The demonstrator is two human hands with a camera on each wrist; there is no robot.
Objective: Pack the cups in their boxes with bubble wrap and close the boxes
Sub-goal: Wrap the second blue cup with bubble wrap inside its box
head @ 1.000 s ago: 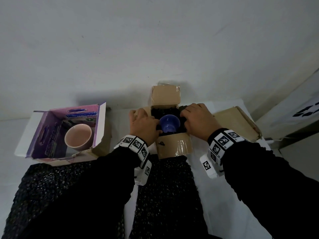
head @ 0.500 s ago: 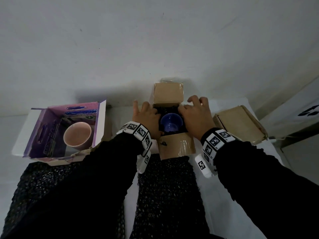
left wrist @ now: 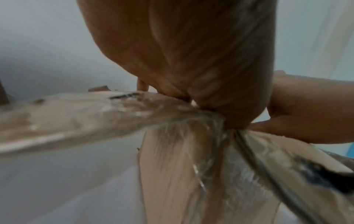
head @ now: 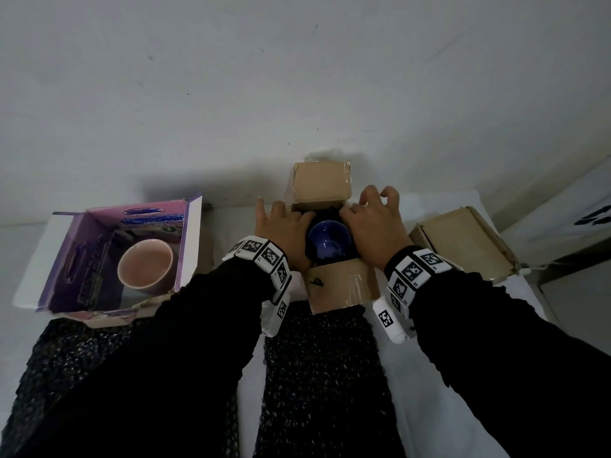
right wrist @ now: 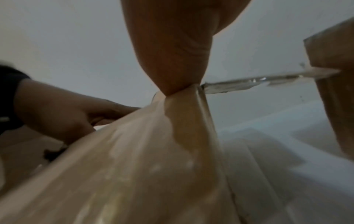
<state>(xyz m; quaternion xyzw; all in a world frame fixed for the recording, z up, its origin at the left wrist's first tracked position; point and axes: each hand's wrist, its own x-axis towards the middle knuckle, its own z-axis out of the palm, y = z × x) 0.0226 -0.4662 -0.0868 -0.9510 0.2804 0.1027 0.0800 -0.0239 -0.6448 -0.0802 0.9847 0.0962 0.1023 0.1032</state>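
A blue cup [head: 329, 241] sits in black bubble wrap inside the open brown box [head: 342, 285] at the table's middle. Its far flap [head: 322, 181] stands up and its near flap lies toward me. My left hand [head: 284, 226] rests on the box's left side, fingers straight, thumb beside the cup. On the right side rests my right hand [head: 373, 223], fingers arched and lifted. In the wrist views my left palm [left wrist: 191, 60] and right palm [right wrist: 172, 45] press on cardboard edges. A pink cup [head: 145, 267] stands in the open purple box [head: 59, 259] at left.
A shut brown box [head: 463, 242] lies at the right, near the table's edge. Two black bubble wrap sheets lie in front, one [head: 317, 375] under the middle box and one [head: 66, 375] below the purple box. A white wall stands just behind the boxes.
Both hands have moved off the bubble wrap round the blue cup and out to the box's sides. Their fingers have spread forward, and the cup now shows fully.
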